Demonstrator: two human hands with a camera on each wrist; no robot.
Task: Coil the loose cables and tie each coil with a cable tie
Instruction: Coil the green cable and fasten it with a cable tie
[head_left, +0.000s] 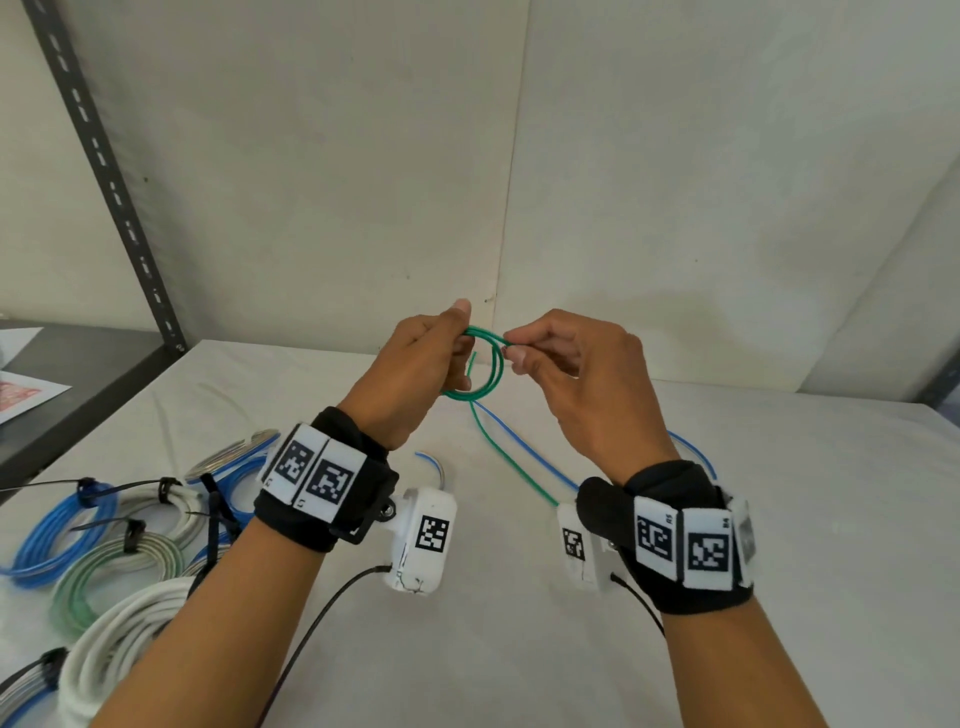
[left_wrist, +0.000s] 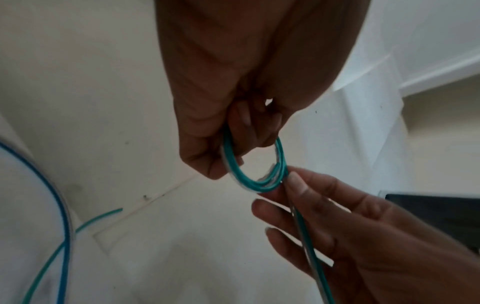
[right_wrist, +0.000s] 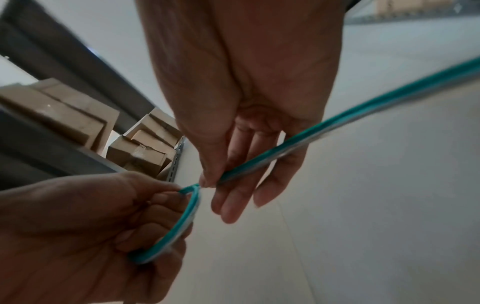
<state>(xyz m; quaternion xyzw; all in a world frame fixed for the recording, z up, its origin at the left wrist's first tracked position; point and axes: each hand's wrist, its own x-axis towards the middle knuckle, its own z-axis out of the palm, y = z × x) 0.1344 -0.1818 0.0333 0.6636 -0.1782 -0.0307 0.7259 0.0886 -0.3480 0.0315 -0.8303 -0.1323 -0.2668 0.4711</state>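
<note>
Near bottom left of the head view, tied coils lay on the white table (head_left: 519, 649): a white coil (head_left: 111, 642), a pale green coil (head_left: 96, 577) and a blue coil (head_left: 60, 530), each cinched with a black cable tie (head_left: 132, 535). Both forearms rose from the bottom edge toward frame centre, wrists strapped with black bands carrying marker tags. A loose blue cable (head_left: 524, 452) lay on the table between the arms, alongside the green tail.

Left hand (head_left: 410, 374) raised above the table at centre, back of hand to camera, fingers curled round the left side of a small green cable (head_left: 496, 371) coil, thumb on top. Left wrist view: loops passing under the thumb, coil (left_wrist: 249, 181) hanging below the fingers.

Right hand (head_left: 582, 379) just beside it, thumb and forefinger pinching the green strand at the coil's upper right edge; other fingers loosely extended in right wrist view (right_wrist: 241, 193). Green tail ran from the coil down to the table, toward lower right.

Farther back: grey slotted shelf upright (head_left: 104, 171) at upper left, plain white wall (head_left: 675, 156) behind
</note>
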